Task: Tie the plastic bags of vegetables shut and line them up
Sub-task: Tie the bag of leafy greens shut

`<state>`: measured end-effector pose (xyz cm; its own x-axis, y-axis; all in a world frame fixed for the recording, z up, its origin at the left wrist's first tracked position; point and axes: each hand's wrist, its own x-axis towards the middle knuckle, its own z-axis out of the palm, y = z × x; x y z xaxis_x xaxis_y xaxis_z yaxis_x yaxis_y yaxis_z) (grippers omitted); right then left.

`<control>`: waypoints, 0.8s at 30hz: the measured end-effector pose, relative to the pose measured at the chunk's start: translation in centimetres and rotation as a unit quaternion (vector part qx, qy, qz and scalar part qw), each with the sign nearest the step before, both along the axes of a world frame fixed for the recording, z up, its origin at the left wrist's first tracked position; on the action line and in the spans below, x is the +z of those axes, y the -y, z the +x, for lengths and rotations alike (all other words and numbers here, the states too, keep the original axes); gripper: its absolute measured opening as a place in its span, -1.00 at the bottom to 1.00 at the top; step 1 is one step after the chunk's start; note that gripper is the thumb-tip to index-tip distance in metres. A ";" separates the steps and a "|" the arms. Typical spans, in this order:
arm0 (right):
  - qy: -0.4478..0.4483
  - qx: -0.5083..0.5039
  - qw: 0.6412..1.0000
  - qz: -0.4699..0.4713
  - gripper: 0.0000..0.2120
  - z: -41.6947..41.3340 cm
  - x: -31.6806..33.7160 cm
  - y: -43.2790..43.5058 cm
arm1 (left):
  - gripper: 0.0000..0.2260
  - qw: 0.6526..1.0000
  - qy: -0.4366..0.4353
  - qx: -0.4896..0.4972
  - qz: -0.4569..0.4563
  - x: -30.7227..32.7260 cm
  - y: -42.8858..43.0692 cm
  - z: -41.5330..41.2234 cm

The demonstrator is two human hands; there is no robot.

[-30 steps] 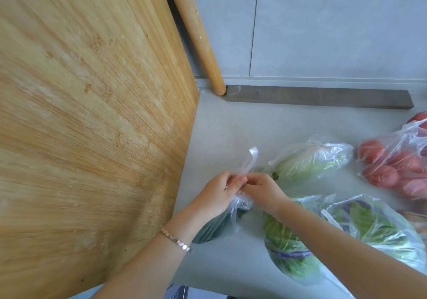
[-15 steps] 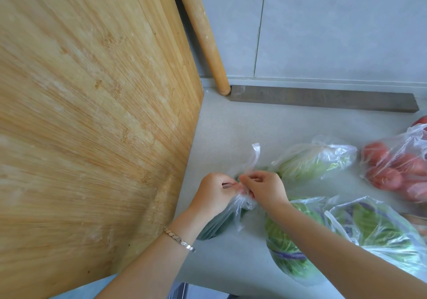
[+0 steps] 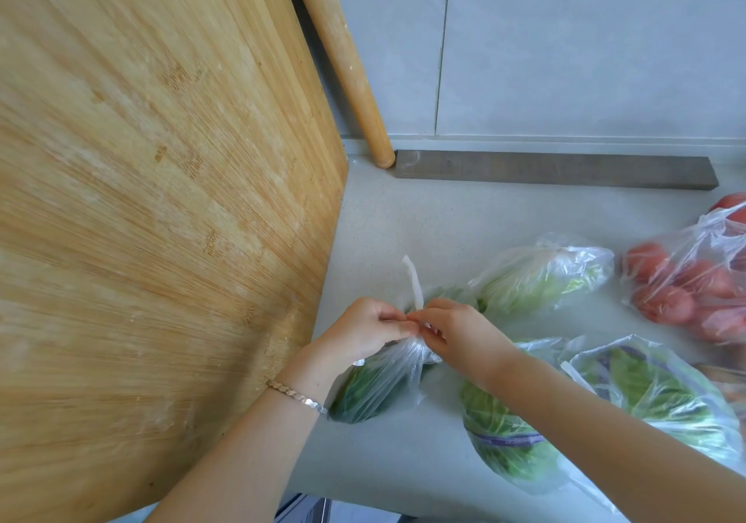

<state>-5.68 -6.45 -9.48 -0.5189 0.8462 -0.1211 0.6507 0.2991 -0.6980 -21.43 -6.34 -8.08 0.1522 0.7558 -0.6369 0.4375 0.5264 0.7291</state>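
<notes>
A clear plastic bag of dark green vegetables (image 3: 373, 389) lies on the pale counter (image 3: 444, 219) in front of me. My left hand (image 3: 359, 328) and my right hand (image 3: 456, 328) both pinch its gathered neck, fingertips almost touching, and one twisted handle strip (image 3: 413, 280) sticks up between them. Behind it lies a tied bag of pale green leaves (image 3: 541, 276). A bag of tomatoes (image 3: 694, 280) sits at the right edge. Two bags of leafy greens, one (image 3: 504, 442) under my right forearm and one (image 3: 662, 393) right of it, lie near me.
A large bamboo cutting board (image 3: 161, 219) stands upright on the left, close to my left arm. A wooden rolling pin (image 3: 347, 62) leans against the tiled wall, and a dark grey bar (image 3: 557, 169) lies along the wall's base.
Both hands have stayed on the bag's neck and drawn closer together, working the plastic. The upright handle strip looks thinner and more twisted. The other bags have not moved.
</notes>
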 end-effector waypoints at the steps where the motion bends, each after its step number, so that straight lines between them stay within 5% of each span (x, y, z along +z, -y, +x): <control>1: 0.019 0.004 1.000 -0.007 -0.76 -0.1 0.1 -0.2 | -0.89 1.000 -0.005 -0.008 0.009 0.0 -0.1 0.0; 4: 0.037 -0.016 0.999 -0.011 -0.76 -0.1 0.1 -0.4 | -0.89 1.000 -0.009 0.000 0.027 0.0 0.0 0.4; 12: -0.101 -0.144 0.984 -0.027 -0.92 0.3 0.0 0.5 | -0.87 0.990 0.072 0.118 0.020 -0.6 1.5 1.4; 15: -0.138 -0.193 0.963 -0.125 -0.91 0.5 0.4 0.3 | -0.86 0.992 0.051 0.079 0.085 0.0 1.7 1.7; 20: -0.195 -0.226 0.910 -0.289 -0.92 1.1 1.1 -0.5 | -0.87 0.959 -0.112 -0.060 0.255 -0.7 2.0 1.2; 24: -0.181 -0.160 0.839 -0.487 -0.85 2.3 1.9 -1.6 | -0.86 0.927 -0.104 -0.106 0.343 -1.1 2.8 1.0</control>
